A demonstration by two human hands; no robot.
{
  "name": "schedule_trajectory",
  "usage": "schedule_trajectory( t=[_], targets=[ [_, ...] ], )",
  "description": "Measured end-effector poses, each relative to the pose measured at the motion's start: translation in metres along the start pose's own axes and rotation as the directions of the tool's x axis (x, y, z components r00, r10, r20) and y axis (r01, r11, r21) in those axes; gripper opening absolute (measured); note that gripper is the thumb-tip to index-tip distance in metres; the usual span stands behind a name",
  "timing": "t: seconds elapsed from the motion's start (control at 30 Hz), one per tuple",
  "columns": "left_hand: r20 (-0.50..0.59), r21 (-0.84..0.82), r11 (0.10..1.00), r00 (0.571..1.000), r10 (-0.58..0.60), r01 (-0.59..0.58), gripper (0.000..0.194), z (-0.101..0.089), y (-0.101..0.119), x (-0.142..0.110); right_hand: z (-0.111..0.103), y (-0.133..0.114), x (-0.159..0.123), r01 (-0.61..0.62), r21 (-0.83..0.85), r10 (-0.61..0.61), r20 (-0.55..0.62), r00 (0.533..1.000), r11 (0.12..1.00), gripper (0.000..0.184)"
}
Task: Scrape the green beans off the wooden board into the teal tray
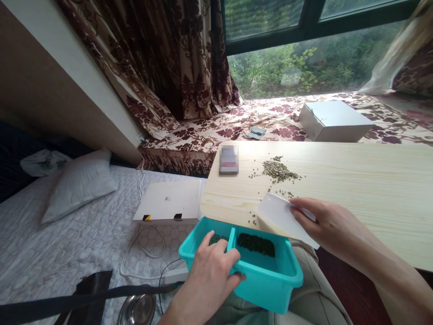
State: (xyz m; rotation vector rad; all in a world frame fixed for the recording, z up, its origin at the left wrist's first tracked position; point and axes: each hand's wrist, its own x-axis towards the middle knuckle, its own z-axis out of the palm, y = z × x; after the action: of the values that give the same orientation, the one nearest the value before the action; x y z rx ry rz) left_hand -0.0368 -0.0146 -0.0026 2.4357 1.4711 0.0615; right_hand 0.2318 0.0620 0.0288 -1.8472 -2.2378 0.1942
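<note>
While the pale wooden table (355,180) is the big solid piece here, the turquoise bin (260,291) right by its near edge looks like light, slightly flexy plastic, so I'd hold it by the rolled rim, or where the divider (232,239) meets the near wall. The left hand (214,266) is pretty much there, fingers half curled over the rim with the thumb down outside. Next size down is the white sheet (275,212), thin and bendy, sloping over the table edge above the bin. Right hand (324,221) has it pinched between thumb and fingers, nearly closed; I'd keep hold of an edge like that, since it'd probably sag or flick if gripped badly. Then there's the dark green heap (255,243) in the bin's right compartment, loose grains by the look of it. Tiniest are the greenish beans (279,170) scattered on the table: hard, rolly little things I guess, easier to nudge with a flat edge than pick up.
</note>
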Motion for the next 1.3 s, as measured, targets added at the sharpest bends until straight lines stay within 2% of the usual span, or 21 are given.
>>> schedule_trajectory(
  t=[0.27,0.5,0.67,0.83,1.3],
  targets=[
    [-0.052,-0.019,1.000,0.999,0.007,-0.008,0.027,0.005,-0.005,-0.004,0.005,-0.002,0.002,0.036,0.049,-0.036,0.008,0.999,0.998,0.032],
    [-0.051,-0.024,1.000,0.999,0.005,-0.006,0.027,0.004,-0.006,-0.004,0.003,-0.008,0.005,0.079,0.053,-0.081,0.028,0.996,0.995,0.030],
    [-0.078,-0.029,1.000,0.997,0.006,-0.008,0.028,0.006,-0.007,-0.006,0.005,-0.013,0.011,0.078,0.027,-0.077,-0.022,0.997,0.997,0.029],
    [-0.091,-0.034,0.999,0.996,0.002,-0.005,0.029,0.007,-0.007,-0.006,0.005,-0.018,0.012,0.123,0.054,-0.124,0.020,0.992,0.991,0.029],
    [-0.062,-0.013,1.000,0.998,-0.011,0.011,0.025,0.001,-0.007,-0.009,0.002,-0.012,0.001,0.129,0.127,-0.131,0.001,0.991,0.983,0.029]
  ],
)
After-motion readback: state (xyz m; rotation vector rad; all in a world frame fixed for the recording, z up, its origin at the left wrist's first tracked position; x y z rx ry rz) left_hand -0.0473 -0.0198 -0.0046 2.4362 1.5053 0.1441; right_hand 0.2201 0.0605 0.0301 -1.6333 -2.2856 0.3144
